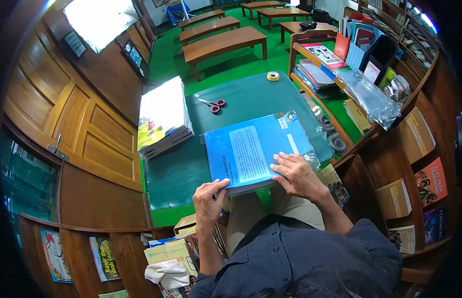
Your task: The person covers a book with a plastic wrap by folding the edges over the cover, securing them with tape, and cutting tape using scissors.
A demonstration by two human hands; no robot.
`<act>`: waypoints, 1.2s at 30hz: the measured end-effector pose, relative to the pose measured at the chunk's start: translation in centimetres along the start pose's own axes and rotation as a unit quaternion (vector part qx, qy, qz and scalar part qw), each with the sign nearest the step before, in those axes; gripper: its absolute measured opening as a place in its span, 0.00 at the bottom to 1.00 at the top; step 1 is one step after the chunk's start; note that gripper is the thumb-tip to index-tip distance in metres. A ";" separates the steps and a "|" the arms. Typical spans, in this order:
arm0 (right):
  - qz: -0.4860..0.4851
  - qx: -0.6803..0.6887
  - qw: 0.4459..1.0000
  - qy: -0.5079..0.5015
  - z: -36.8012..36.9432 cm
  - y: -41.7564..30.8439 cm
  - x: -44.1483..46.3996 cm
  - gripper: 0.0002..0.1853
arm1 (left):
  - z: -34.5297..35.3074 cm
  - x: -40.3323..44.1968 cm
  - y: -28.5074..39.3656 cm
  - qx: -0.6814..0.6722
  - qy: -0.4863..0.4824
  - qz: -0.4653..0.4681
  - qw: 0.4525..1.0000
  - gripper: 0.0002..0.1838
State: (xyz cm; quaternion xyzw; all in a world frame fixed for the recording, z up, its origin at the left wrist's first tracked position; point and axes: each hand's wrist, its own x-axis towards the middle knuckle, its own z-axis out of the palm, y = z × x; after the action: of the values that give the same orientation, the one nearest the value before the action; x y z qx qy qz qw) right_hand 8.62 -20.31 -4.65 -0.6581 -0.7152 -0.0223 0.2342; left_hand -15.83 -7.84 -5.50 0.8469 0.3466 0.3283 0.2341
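A blue paperback book [261, 144], back cover up and with a clear plastic film sticking out past its edges, lies on the green table at its near edge. My left hand [209, 198] grips the near left corner, thumb on the cover and the other fingers partly hidden at the side. Over the near right part, my right hand [296, 174] has its fingers curled on the cover and its thumb by the near edge. Beyond the book lie scissors [214, 105] with dark red handles. A stack of books [164, 116] stands to the left.
A roll of yellow tape [272, 76] sits at the far edge of the green table [176, 181]. To the right, a wooden shelf holds folders, papers and crumpled clear plastic [370, 94]. Books and a white cloth [166, 273] are low on the left. Wooden benches [225, 43] stand beyond.
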 end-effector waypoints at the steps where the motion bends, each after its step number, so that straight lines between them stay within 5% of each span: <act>1: -0.003 0.002 1.000 0.002 0.3 0.1 0.0 0.17 | 0.0 0.0 0.0 -0.002 0.000 -0.008 1.000 0.18; 36: -0.092 -0.026 0.995 0.026 2.9 -2.7 1.7 0.16 | -0.1 0.1 0.1 -0.002 -0.002 -0.019 1.000 0.20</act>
State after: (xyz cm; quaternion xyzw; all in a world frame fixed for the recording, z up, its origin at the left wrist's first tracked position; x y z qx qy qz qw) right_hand 5.09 -18.09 -5.83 -0.5948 -0.7655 -0.0792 0.2323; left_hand -15.78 -7.86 -5.34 0.8405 0.3612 0.3230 0.2425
